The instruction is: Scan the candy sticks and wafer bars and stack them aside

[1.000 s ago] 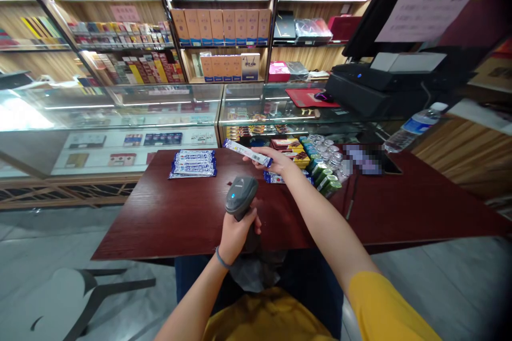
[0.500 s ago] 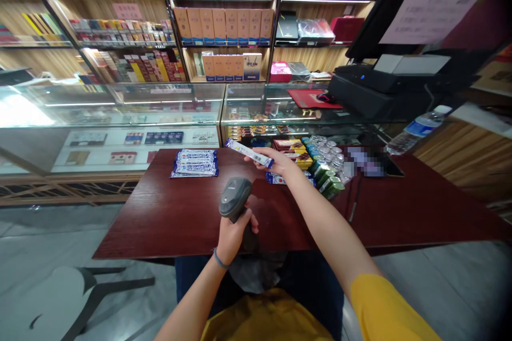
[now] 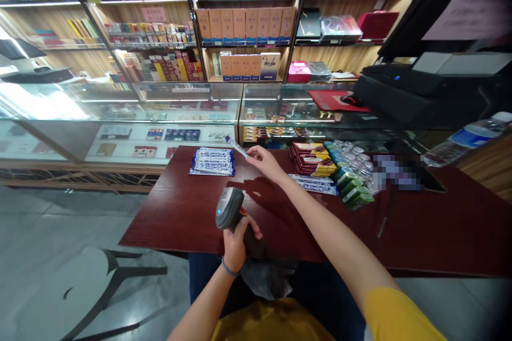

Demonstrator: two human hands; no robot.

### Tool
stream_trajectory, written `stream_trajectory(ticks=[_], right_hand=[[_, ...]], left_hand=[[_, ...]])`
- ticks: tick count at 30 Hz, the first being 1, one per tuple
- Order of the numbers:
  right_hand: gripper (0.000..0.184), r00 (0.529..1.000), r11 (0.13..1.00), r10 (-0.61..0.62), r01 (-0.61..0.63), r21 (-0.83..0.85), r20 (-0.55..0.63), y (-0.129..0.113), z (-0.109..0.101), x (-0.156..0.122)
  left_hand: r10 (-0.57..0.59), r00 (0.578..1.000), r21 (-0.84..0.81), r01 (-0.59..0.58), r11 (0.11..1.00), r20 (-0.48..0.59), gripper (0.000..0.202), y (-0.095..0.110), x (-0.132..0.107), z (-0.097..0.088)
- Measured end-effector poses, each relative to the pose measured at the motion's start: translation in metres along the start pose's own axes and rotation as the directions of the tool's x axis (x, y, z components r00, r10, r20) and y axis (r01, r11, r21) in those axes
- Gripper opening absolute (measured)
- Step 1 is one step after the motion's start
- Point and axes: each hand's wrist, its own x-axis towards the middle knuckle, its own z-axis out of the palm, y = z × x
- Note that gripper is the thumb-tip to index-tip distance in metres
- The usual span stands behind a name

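My left hand (image 3: 237, 240) grips a dark grey barcode scanner (image 3: 229, 209) by its handle, low over the front of the table; a small blue light glows on its head. Between the fingertips of my right hand (image 3: 264, 162) is a slim blue-and-white wrapped bar (image 3: 237, 146), tilted so that mostly its narrow edge shows. Just left of that bar lies a pile of similar wrapped bars (image 3: 213, 161) on the dark red table (image 3: 172, 213). More blue-and-white bars (image 3: 316, 185) lie right of my right wrist, partly behind my forearm.
Yellow-and-brown boxes (image 3: 312, 161), green packs (image 3: 356, 192) and several clear-lidded containers (image 3: 354, 155) stand right of centre. A water bottle (image 3: 466, 141) is at the far right. Beyond the table runs a glass display counter (image 3: 192, 109); a grey stool (image 3: 76, 287) stands at left.
My right hand has moved the bar left toward the pile and turned it edge-on. The scanner has tilted, and its light now shows blue. The whole view has shifted.
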Motion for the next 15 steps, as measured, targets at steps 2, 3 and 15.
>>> stream_trajectory(ticks=[2,3,15], right_hand=[[0.015,0.996,0.983,-0.083,0.088,-0.16,0.034,0.005,0.018,0.001],[0.013,0.99,0.964,-0.123,0.135,-0.23,0.068,0.006,0.027,0.001],[0.013,0.844,0.655,-0.295,0.52,-0.549,0.447,0.02,0.1,0.007]], left_hand=[[0.016,1.0,-0.003,-0.016,1.0,-0.015,0.036,-0.002,-0.001,-0.002],[0.022,1.0,-0.003,-0.022,1.0,-0.019,0.036,-0.003,-0.001,-0.002],[0.013,1.0,-0.052,-0.014,0.999,-0.019,0.037,0.0,-0.002,0.002]])
